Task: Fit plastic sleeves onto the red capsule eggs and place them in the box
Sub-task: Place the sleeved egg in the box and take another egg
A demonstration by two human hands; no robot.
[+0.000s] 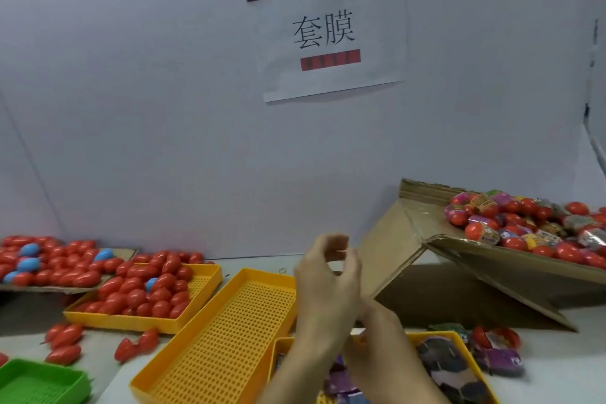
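While both hands are raised together over the near middle of the counter (pixel 541 367), the left hand (pixel 323 282) lies in front with its fingers (pixel 328 244) curled; the right hand (pixel 352 267) is mostly hidden behind it, and I cannot tell what, if anything, the fingers of either pinch. Bare red capsule eggs (pixel 141 292) fill a yellow tray (pixel 203 289) towards the left edge, with more piled on a cardboard sheet (pixel 128 252) at the far left corner and a few loose at the near left. An empty yellow tray (pixel 226 338) sits beside the hands. Plastic sleeves (pixel 446 364) lie in another yellow tray (pixel 459 336) at the near edge. Sleeved eggs (pixel 524 229) heap in the tilted cardboard box (pixel 426 259) at the far right. A green tray (pixel 42 380) occupies the near left corner.
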